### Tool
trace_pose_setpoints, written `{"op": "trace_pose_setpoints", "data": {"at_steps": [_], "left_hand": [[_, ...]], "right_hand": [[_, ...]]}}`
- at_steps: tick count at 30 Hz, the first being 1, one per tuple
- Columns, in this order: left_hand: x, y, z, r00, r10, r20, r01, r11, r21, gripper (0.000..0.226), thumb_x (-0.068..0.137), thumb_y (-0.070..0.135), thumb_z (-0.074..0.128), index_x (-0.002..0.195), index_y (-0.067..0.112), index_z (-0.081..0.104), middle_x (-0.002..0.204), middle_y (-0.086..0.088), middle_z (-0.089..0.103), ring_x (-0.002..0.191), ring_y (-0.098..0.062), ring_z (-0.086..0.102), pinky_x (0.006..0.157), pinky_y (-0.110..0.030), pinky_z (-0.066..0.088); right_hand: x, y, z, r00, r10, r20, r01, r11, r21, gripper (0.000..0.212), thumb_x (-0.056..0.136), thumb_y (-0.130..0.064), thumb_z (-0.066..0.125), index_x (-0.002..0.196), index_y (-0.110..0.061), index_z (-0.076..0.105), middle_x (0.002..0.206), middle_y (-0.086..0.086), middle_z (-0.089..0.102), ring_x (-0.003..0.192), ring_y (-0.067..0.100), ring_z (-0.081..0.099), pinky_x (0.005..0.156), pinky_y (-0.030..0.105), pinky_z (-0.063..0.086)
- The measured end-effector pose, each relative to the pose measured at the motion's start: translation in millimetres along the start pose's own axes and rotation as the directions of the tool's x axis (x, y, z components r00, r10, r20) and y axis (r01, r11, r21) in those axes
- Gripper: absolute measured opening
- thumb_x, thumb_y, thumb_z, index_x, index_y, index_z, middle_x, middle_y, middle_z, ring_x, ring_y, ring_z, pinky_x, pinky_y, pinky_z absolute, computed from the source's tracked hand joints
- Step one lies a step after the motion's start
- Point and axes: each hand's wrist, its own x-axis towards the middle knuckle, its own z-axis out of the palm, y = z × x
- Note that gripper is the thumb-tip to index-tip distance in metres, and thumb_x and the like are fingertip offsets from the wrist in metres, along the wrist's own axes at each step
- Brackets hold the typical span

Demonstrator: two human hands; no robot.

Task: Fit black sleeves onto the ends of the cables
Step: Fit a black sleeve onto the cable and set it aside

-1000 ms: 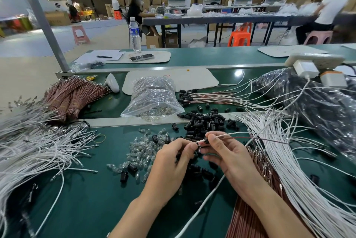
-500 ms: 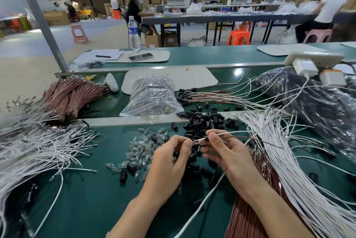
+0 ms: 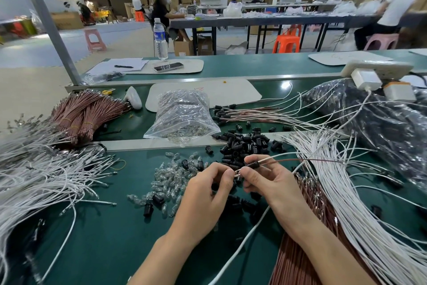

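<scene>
My right hand (image 3: 270,183) pinches a black sleeve (image 3: 253,165) threaded on a white cable (image 3: 272,158) and a brown cable (image 3: 300,160) that run off to the right. My left hand (image 3: 205,194) pinches the metal cable tips (image 3: 237,171) poking out of the sleeve's left end. Both hands meet over the green table (image 3: 97,234). A heap of loose black sleeves (image 3: 242,143) lies just behind my hands, and more sleeves lie under them.
Small clear bulbs (image 3: 171,176) are scattered left of my hands. White cables are heaped at the left (image 3: 41,169) and right (image 3: 346,197), brown cable bundles (image 3: 80,113) at the far left. A clear bag (image 3: 182,116) and a dark bag (image 3: 381,123) sit behind. Finished cables (image 3: 254,116) lie beyond the heap.
The sleeve has slid further onto the two cables, and the metal tips now stick out at its left end between my fingers. Both hands stay in the same place.
</scene>
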Motion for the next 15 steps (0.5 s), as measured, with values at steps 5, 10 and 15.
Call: {"op": "trace_pose_setpoints", "data": {"at_steps": [5, 10, 15], "left_hand": [[0.3, 2.1, 0.5, 1.000, 0.016, 0.004, -0.016, 1.000, 0.000, 0.018, 0.103, 0.046, 0.047, 0.094, 0.038, 0.060, 0.078, 0.007, 0.064, 0.070, -0.019, 0.060, 0.061, -0.036, 0.047], [0.2, 5.3, -0.3, 1.000, 0.012, 0.011, -0.012, 1.000, -0.022, 0.016, 0.102, 0.044, 0.049, 0.093, 0.037, 0.060, 0.078, 0.007, 0.064, 0.070, -0.018, 0.060, 0.062, -0.034, 0.048], [1.4, 5.3, 0.2, 1.000, 0.001, 0.015, -0.001, 0.999, -0.034, 0.014, 0.101, 0.040, 0.054, 0.092, 0.033, 0.061, 0.077, 0.009, 0.064, 0.068, -0.012, 0.059, 0.060, -0.024, 0.047]], "right_hand": [[-0.6, 0.6, -0.6, 1.000, -0.014, -0.002, 0.014, 0.999, -0.036, 0.020, 0.076, -0.031, 0.079, 0.095, -0.033, 0.075, 0.074, 0.000, 0.072, 0.070, 0.011, 0.068, 0.068, 0.021, 0.056], [0.2, 1.4, -0.3, 0.999, -0.036, -0.016, 0.034, 0.997, -0.074, 0.021, 0.075, -0.032, 0.079, 0.096, -0.034, 0.075, 0.073, -0.002, 0.071, 0.069, 0.009, 0.068, 0.066, 0.021, 0.056], [0.8, 2.3, -1.4, 0.999, -0.043, -0.015, 0.041, 0.995, -0.095, 0.022, 0.075, -0.034, 0.079, 0.096, -0.035, 0.074, 0.071, -0.004, 0.070, 0.067, 0.008, 0.067, 0.068, 0.021, 0.056]]}}
